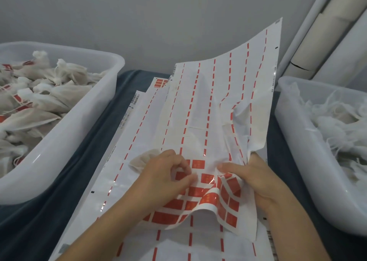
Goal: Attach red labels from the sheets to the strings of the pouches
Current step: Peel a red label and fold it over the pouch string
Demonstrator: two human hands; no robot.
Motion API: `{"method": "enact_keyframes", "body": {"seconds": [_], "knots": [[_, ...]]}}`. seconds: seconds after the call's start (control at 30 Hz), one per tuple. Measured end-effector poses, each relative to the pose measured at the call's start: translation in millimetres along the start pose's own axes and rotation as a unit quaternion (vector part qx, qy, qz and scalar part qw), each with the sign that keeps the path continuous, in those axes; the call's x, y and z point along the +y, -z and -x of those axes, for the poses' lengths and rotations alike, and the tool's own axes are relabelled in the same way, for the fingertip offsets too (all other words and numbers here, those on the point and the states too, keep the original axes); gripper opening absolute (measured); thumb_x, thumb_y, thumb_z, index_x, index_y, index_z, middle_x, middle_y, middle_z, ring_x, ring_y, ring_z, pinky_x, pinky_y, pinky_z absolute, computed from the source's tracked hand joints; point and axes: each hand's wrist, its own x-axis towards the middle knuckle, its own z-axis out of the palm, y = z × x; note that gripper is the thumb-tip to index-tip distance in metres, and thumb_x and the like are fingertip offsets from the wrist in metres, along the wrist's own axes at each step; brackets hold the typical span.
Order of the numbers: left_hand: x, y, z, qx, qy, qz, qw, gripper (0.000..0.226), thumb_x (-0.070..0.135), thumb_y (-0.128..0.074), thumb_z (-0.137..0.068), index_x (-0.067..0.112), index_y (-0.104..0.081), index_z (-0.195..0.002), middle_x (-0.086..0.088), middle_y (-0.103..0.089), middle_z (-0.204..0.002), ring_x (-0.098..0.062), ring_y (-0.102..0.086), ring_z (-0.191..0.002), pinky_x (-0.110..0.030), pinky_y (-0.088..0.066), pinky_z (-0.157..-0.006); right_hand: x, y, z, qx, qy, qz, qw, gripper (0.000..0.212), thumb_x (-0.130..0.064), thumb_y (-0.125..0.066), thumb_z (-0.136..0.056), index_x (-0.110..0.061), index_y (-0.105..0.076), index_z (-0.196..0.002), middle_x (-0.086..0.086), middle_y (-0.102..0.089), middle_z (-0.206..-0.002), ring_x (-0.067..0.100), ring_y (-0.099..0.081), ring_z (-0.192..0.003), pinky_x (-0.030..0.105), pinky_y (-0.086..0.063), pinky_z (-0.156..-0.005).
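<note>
The left hand pinches at a red label on the top label sheet, which the right hand grips and lifts at its right edge; a pouch lies beneath the left hand.

Plain grey wall behind; dark blue cloth over table; pale rolled tubes, perhaps paper, right.

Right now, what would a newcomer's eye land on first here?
The big label sheet in the centre, curling up toward the wall, mostly peeled to red dashes, with red labels left only at its near end. There the left hand picks at a label while the right hand grips the sheet's edge. Flanking it are two translucent tubs: the left tub holds pouches with red labels, the right tub white pouches with loose strings.
</note>
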Motion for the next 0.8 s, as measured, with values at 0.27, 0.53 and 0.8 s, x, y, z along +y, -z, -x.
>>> {"method": "enact_keyframes", "body": {"seconds": [0.27,0.53,0.8], "knots": [[12,34,0,0.122,-0.018,0.160,0.979,0.020,0.047,-0.066,-0.067,0.028,-0.063,-0.070,0.023,-0.056,-0.068,0.003,-0.047,-0.059,-0.006,-0.039,-0.054,-6,5,-16,0.050,-0.004,0.154,0.987,0.078,-0.041,-0.076,-0.071,-0.036,-0.027,-0.132,-0.001,-0.051,-0.130,0.025,-0.055,-0.113,0.048,-0.046,-0.097],[22,26,10,0.151,-0.220,0.060,0.962,0.012,0.039,-0.067,-0.071,0.030,-0.062,-0.077,0.026,-0.048,-0.075,0.011,-0.050,-0.079,0.001,-0.040,-0.060,-14,-9,9,0.278,0.319,0.108,0.899,0.038,-0.064,-0.063,-0.067,-0.033,-0.059,-0.088,-0.021,-0.049,-0.116,0.004,-0.050,-0.108,0.014,-0.036,-0.088],[19,17,10,0.128,-0.268,-0.022,0.955,0.024,0.037,-0.065,-0.071,0.014,-0.072,-0.079,0.013,-0.053,-0.079,0.003,-0.044,-0.075,-0.003,-0.043,-0.062,-21,-14,18,-0.034,0.187,0.076,0.979,0.035,-0.051,-0.061,-0.054,-0.025,-0.067,-0.076,-0.028,-0.049,-0.108,-0.002,-0.055,-0.089,-0.005,-0.038,-0.058]]}}
